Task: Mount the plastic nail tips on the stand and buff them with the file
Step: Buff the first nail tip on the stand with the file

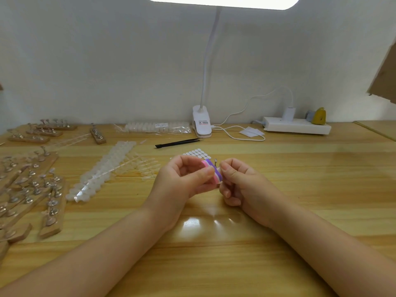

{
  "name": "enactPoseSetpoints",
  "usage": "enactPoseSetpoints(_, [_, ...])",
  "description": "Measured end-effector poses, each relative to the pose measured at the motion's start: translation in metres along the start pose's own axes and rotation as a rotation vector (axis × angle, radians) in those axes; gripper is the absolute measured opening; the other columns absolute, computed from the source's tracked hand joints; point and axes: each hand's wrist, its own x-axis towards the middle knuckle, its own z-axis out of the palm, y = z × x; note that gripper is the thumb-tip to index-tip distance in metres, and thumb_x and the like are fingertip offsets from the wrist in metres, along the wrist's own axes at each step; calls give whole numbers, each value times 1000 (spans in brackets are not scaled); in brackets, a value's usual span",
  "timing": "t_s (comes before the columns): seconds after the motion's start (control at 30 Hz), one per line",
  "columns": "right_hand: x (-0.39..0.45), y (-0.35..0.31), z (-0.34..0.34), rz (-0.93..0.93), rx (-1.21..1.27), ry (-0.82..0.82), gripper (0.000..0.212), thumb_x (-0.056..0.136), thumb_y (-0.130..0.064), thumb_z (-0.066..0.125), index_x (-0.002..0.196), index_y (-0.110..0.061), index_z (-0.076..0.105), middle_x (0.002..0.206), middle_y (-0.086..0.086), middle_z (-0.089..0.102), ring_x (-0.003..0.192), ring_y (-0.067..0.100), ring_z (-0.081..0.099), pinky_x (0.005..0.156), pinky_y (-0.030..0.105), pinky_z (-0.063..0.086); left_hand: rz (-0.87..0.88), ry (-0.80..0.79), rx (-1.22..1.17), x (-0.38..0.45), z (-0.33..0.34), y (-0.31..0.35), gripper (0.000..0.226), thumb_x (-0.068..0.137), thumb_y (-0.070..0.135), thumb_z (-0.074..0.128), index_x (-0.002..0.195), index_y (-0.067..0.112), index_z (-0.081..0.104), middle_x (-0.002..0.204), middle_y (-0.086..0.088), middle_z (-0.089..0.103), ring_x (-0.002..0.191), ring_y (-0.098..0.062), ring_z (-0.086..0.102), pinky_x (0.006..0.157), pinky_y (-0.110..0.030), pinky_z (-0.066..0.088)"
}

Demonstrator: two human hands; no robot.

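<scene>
While both forearms reach in over the wooden worktop (278,168), the two hands meet just above its middle. The left hand (182,179) has its fingers curled and its thumb pressed against a small pink, white and purple file (211,173), holding it on edge between thumb and fingertips. The right hand (242,181) sits just beside it, its fingers curled inward and pinching a small stand; only a thin metal post (215,162) of that stand pokes up between the two hands, touching or nearly touching the file. Whether a nail tip sits on the post I cannot tell.

Just behind the hands lies a sheet of small white sticky pads (198,153), and further back a pair of black tweezers (179,143) lies flat. To the left of the hands, strips of clear nail tips (102,172) spread across the worktop, with loose tips (147,166) fanned out near the left hand. A bag of more nail tips (154,127) rests against the back wall. Many wooden stands with metal posts (32,185) crowd the left edge. At the back, a white clip lamp (201,123) stands beside a white power strip (297,125), its cord looping over the worktop between them.
</scene>
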Motion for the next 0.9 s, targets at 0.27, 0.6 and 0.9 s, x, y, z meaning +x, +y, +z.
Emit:
enactPoseSetpoints(0.27, [2,1,1,-19,8,55,17,80,-33,58,81,-16,54,60,-12,58,47,5,41,38,16,28,2,-1,77,-1,2,-1,26,76,-4,71,96,3,56,83,-13,65,76,-26,70,68,-30,57])
enactPoseSetpoints(0.6, [3,1,0,-3,74,72,17,81,-31,59,78,-15,54,56,-7,47,45,7,39,36,17,26,-6,53,79,0,2,0,28,75,-4,73,97,1,56,88,-18,67,79,-29,71,69,-32,59])
enactPoseSetpoints(0.9, [2,1,0,22,60,95,19,81,-32,57,67,-19,58,57,-4,40,44,7,35,36,17,26,-50,117,-49,7,-5,2,30,72,1,73,95,1,55,83,-16,71,82,-29,72,67,-30,58])
